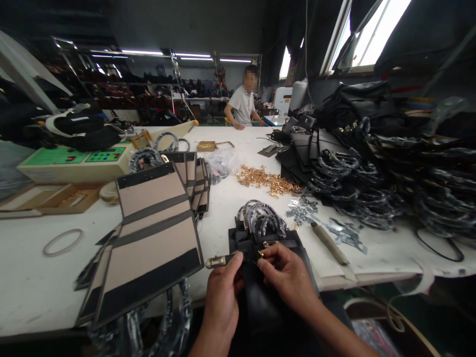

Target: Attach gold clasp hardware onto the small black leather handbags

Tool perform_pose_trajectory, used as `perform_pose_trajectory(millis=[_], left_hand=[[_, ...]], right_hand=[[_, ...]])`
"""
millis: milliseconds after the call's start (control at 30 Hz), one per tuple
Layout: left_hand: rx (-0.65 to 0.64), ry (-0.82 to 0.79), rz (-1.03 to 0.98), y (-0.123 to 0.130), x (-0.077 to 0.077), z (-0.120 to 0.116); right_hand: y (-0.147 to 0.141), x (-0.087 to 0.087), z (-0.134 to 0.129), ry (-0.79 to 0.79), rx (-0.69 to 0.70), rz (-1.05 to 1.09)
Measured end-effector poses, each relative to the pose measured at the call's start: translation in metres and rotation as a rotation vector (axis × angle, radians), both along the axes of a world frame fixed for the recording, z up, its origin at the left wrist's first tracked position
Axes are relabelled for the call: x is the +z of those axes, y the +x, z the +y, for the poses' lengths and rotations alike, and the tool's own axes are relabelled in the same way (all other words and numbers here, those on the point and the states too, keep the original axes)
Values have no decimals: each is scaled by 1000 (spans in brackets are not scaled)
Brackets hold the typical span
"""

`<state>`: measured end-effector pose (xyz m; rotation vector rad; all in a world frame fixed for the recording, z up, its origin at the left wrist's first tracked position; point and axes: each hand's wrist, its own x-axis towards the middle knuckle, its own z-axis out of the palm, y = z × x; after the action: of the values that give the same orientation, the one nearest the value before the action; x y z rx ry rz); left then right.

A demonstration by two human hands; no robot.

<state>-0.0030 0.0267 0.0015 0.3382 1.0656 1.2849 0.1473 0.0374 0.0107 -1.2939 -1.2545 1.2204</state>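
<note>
My left hand [223, 292] pinches a black strap between thumb and fingers. A metal clasp [216, 262] sticks out from the strap's end on the left. With thumb and forefinger closed, my right hand [288, 275] grips a small gold metal fitting [261, 254] close to the strap. Beneath both hands lies a black leather bag piece [266, 302] at the table edge, partly covered by them. Plastic-wrapped handles [263, 218] rest just beyond my fingers, and another metal clasp [270, 243] shows beside my right hand.
Flat bag panels [152, 238] are stacked at left. Gold fittings [264, 179] and silver plates [303, 210] lie scattered on the white table [223, 208]. A wrapped tool [329, 243] sits right, before heaped black bags [334, 153]. A co-worker [243, 104] is across the table.
</note>
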Motion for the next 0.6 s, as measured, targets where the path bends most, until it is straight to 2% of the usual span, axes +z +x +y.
perform_pose_trajectory(millis=[100,233,500,600], left_hand=[[-32,11,-4,2,0,-3],[29,100,96,5,1,-7],[-12,262,582,5,14,-16],[-19,299,636,6,15,-14]], right_hand=[[1,-2,-2,9,-1,-19],[2,-4,-4,49,5,-61],[-4,6,-9,174,-74,-227],[-5,8,-10,216,-94,-287]])
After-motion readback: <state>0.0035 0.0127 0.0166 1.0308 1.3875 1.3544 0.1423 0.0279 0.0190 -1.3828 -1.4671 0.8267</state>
